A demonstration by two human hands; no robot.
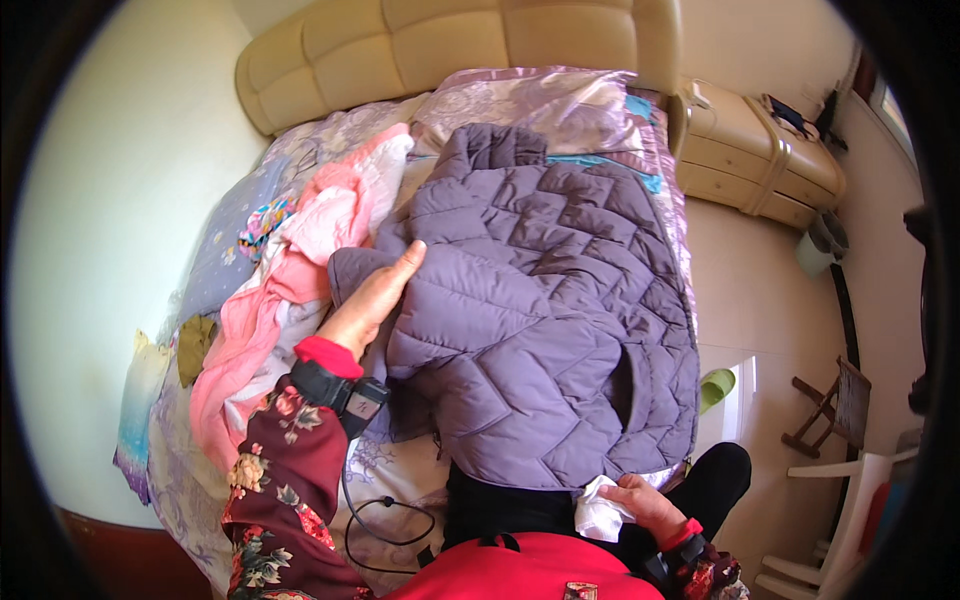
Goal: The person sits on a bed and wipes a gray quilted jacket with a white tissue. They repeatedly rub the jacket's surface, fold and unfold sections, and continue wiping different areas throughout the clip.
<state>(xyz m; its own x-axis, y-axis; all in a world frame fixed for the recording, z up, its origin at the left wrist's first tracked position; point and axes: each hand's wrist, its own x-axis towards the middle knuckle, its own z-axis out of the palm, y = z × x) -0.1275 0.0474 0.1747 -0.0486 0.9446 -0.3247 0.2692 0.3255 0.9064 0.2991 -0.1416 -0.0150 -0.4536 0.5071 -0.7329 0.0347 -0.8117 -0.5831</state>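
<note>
A purple-grey quilted padded jacket [530, 300] lies spread over the bed in front of me, its hood toward the headboard and a pocket slit showing near the lower right. My left hand [375, 300] rests at the jacket's left side, thumb stretched up over the fabric; the other fingers are hidden behind the cloth, which it seems to grip. Close to the jacket's bottom hem, my right hand [650, 508] pinches a crumpled white cloth [601, 512]. The cloth hangs over my dark trousers.
Pink and white clothing [325, 225] lies along the bed's left, beside a grey-blue pillow [225, 235]. A beige padded headboard [440, 45] closes the far end. At right stand a drawer cabinet [730, 150], a bin [820, 245], a wooden folding stool [835, 405] and a white plastic chair [845, 520].
</note>
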